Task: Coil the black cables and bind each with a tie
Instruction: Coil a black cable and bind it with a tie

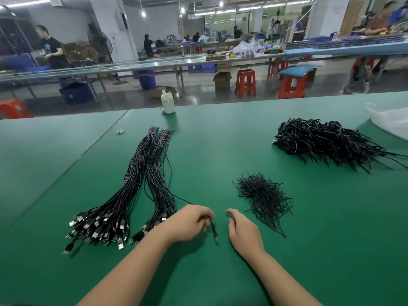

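Note:
Two long bundles of straight black USB cables (141, 177) lie on the green table (220, 272) at the left, plugs fanned toward me. My left hand (189, 224) pinches one black cable (213, 230) near its plug, which points down at the table; the rest of it trails back toward the bundles. My right hand (242, 233) hovers just right of that plug, fingers loosely curled, holding nothing. A small heap of black ties (262, 195) lies right of my hands. A pile of coiled, bound cables (326, 142) sits at the far right.
A white bottle (167, 102) stands at the table's far edge. Clear plastic wrap (390, 122) lies at the far right corner. Beyond the table are red stools, work benches and other people.

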